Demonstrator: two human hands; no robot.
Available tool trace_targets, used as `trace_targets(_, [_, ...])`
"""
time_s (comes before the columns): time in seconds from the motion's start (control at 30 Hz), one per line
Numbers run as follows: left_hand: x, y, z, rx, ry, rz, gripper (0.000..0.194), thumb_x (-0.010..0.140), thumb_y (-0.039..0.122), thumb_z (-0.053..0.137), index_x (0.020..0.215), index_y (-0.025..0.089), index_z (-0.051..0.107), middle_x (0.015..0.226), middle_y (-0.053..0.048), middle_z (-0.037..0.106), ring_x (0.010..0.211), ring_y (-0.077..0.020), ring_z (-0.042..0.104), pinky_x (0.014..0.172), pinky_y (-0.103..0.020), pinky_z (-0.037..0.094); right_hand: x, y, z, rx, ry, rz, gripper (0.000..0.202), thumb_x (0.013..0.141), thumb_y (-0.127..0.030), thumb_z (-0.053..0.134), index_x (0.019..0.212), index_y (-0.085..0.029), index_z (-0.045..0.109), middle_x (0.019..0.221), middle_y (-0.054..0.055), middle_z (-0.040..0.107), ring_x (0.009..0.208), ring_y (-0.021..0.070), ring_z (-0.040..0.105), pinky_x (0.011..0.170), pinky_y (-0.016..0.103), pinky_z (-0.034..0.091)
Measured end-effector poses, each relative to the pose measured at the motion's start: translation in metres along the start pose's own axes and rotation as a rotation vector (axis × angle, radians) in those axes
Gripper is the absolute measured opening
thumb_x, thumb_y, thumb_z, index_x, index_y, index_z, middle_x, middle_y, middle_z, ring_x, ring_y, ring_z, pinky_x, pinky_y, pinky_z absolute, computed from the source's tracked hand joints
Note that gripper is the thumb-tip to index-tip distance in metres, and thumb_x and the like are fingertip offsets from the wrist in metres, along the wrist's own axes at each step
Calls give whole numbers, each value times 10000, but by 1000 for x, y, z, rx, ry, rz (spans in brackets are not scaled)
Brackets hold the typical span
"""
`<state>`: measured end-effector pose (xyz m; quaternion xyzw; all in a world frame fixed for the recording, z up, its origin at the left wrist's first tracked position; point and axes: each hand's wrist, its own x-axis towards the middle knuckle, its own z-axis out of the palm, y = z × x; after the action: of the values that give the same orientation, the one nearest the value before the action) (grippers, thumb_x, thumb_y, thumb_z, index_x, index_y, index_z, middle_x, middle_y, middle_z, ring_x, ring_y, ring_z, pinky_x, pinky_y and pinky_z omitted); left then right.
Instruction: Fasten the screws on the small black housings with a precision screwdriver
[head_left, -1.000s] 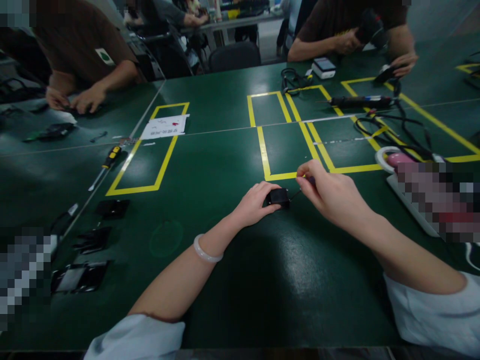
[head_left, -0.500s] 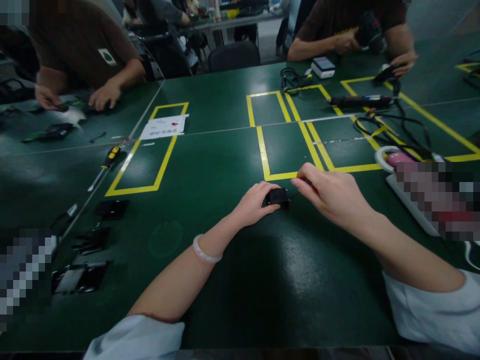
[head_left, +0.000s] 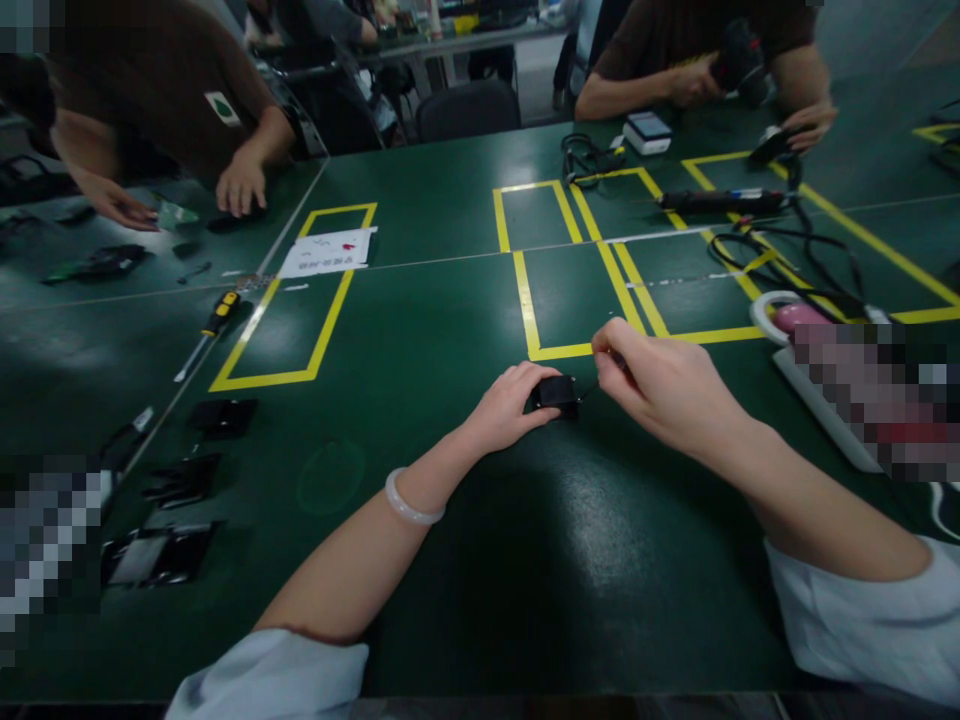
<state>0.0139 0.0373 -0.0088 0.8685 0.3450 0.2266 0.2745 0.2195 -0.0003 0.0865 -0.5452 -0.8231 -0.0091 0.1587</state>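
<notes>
Between left fingers (head_left: 545,414), black block (head_left: 557,397).

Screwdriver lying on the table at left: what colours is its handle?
The screwdriver handle is black and yellow; it shows best in the head view.

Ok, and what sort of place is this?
Likely an assembly workshop: a green worktable marked with yellow tape, a screwdriver on it, and a co-worker opposite holding a drill-like tool.

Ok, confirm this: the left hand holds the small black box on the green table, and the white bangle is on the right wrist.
No, the white bangle is on the left wrist, as the head view shows. The left hand does hold the small black box on the green table.
</notes>
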Motion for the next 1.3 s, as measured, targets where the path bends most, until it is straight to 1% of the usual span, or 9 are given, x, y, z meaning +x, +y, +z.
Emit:
trace_targets(0.17, [0, -1, 1, 7, 5, 0, 382, 873, 325, 617, 1215, 198, 503, 1178, -77, 577, 1101, -239, 538, 954, -371, 425, 1, 0, 4, -2, 17, -53, 349, 972, -461, 330, 865, -201, 537, 697, 17, 647, 586, 159, 581, 522, 271, 264])
trace_targets(0.33, [0, 0, 1, 3, -8, -11, 375, 882, 341, 601, 1218, 206, 501, 1195, -81, 569, 1117, -246, 532, 965, -383, 424, 1, -2, 6, -24, -1, 32, 251, 957, -352, 365, 996, -168, 531, 703, 22, 639, 552, 172, 589, 504, 270, 271])
trace_targets(0.47, [0, 1, -1, -1, -13, -14, 370, 885, 342, 595, 1216, 204, 503, 1195, -82, 567, 1125, -244, 528, 971, -380, 422, 1, -3, 4, -15, -13, 47, 233, 936, -295, 371, 1053, -152, 512, 703, 22, 633, 578, 187, 608, 507, 275, 286])
trace_targets(0.6, [0, 2, -1, -6, -13, -18, 361, 887, 338, 590, 1214, 211, 504, 1203, -83, 565, 1127, -246, 528, 973, -384, 421, 1, -3, 1, -7, -21, 31, 210, 935, -297, 371, 1012, -170, 520, 723, 25, 650, 581, 178, 598, 518, 274, 292])
trace_targets(0.8, [0, 1, -1, -3, -10, -24, 382, 876, 326, 604, 1222, 206, 498, 1187, -81, 570, 1116, -246, 532, 970, -387, 421, 0, -3, 1, -8, -22, -19, 325, 970, -446, 331, 939, -195, 536, 727, 30, 659, 597, 173, 597, 508, 271, 259])
trace_targets(0.97, [0, 3, -2, -4, -21, -32, 366, 882, 339, 594, 1213, 208, 508, 1194, -79, 567, 1117, -243, 531, 970, -382, 421, 1, -4, 1, -48, -48, 52, 270, 959, -345, 331, 1005, -171, 532, 709, 33, 647, 552, 174, 581, 495, 270, 251])
trace_targets(1.1, [0, 3, -3, -6, -22, -27, 379, 876, 339, 603, 1215, 199, 511, 1195, -81, 566, 1114, -240, 532, 964, -374, 424, 2, -6, -2, -37, -56, 55, 240, 925, -287, 359, 1050, -160, 519, 721, 34, 647, 563, 176, 582, 503, 271, 265])
trace_targets(1.23, [0, 2, -2, -7, -13, -16, 367, 876, 326, 604, 1208, 202, 511, 1193, -79, 568, 1114, -238, 531, 967, -377, 422, 1, -5, -5, -9, -58, 26, 201, 920, -271, 361, 999, -178, 521, 736, 27, 657, 585, 168, 582, 517, 274, 267])
trace_targets(1.3, [0, 1, -1, -4, -13, -13, 364, 876, 321, 605, 1207, 199, 510, 1197, -82, 568, 1118, -240, 529, 967, -378, 422, 0, -4, -4, 6, -49, -5, 219, 948, -307, 337, 957, -191, 523, 751, 26, 665, 607, 165, 591, 524, 275, 263])
